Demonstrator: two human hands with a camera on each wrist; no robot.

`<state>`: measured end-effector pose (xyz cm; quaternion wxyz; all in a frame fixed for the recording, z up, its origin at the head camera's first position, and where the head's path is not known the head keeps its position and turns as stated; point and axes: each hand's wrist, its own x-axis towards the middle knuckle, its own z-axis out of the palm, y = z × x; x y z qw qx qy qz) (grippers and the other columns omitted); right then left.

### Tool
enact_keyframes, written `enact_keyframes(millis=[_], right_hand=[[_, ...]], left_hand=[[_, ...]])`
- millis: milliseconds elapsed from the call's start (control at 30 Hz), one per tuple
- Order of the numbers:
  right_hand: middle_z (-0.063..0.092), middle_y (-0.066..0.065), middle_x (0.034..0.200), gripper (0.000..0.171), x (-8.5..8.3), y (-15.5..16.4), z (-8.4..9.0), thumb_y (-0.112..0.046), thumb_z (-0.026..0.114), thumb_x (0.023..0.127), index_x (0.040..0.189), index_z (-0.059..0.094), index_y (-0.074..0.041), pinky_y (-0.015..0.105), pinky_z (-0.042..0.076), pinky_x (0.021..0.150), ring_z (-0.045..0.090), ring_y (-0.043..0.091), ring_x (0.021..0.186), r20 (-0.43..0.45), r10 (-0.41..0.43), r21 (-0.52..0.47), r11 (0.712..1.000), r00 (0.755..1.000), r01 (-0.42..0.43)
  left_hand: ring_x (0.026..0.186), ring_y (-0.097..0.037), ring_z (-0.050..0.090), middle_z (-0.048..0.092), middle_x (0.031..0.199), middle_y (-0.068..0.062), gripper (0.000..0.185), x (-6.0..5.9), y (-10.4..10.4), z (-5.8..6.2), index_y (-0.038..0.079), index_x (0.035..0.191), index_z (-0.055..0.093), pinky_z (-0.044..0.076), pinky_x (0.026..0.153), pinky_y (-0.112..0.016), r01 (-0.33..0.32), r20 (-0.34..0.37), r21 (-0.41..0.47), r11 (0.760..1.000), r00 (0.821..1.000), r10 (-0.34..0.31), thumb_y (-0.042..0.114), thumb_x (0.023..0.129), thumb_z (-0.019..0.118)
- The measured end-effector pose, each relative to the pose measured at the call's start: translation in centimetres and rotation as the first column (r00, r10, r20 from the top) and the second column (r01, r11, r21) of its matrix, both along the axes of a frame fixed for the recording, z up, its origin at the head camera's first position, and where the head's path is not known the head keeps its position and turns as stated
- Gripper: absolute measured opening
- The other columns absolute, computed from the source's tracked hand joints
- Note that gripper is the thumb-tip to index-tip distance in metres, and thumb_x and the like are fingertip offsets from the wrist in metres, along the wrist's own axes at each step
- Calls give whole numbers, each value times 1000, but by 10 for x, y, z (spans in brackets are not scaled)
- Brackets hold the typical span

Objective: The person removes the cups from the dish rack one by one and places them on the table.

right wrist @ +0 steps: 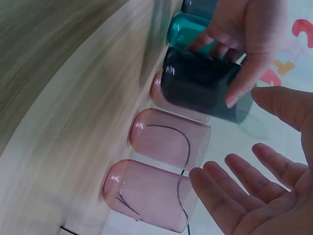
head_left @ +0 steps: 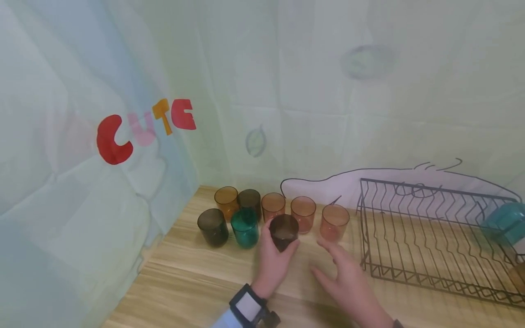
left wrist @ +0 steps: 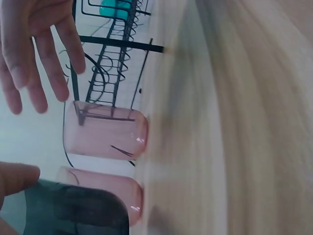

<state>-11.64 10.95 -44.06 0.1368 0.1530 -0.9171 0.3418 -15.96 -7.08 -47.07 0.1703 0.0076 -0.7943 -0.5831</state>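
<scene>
Left hand [head_left: 274, 262]: fingers [right wrist: 234, 95] curled round a dark smoked tumbler [head_left: 284, 231], held just above the bench [head_left: 197, 278], in front of the pink tumblers [head_left: 303, 214]. Right hand [head_left: 348, 278]: fingers spread, empty, just beside the tumbler, left of the wire dish rack [head_left: 434, 237].

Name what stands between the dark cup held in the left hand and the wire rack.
In the head view, a pink cup stands on the table between the dark cup in the left hand and the wire rack.
</scene>
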Motion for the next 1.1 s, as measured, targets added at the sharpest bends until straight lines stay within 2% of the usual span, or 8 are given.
enact_keyframes(millis=[100,233,467,867,1100], right_hand=[[54,-4,134,65,0,2,1,-33,77,75,133,49,-28,42,48,98,54,17,120,-3,6,9,1000,1000,-6],[55,-2,133,62,0,4,1,-33,77,76,131,51,-25,44,47,98,54,18,120,11,9,3,1000,1000,-9],[55,0,133,60,0,7,2,-33,76,76,130,51,-24,46,47,98,54,21,120,24,2,14,1000,1000,-2],[55,-2,132,59,0,8,1,-30,77,76,129,53,-21,44,49,96,55,20,118,24,1,2,1000,1000,-1],[57,-1,131,60,-2,12,3,-29,78,75,129,54,-19,42,50,94,57,21,116,-3,8,-4,1000,1000,-8]], left_hand=[[130,-16,42,43,139,2,80,-2,-2,-5,15,140,30,33,110,-44,-45,-2,-9,999,999,45,20,76,77],[132,-16,39,42,140,0,79,-3,-4,-8,15,141,29,32,111,-44,-88,27,-34,996,996,89,24,78,76],[133,-16,36,36,141,-1,81,-7,-6,-11,10,144,24,30,112,-43,-93,20,-33,995,995,94,24,80,73],[138,-20,27,29,145,-6,81,-9,-7,-14,9,144,19,25,115,-46,-114,62,-6,993,992,114,22,83,71],[139,-21,25,24,149,-8,88,-5,-4,-7,11,146,15,25,115,-47,-130,66,-22,991,989,131,27,81,72]])
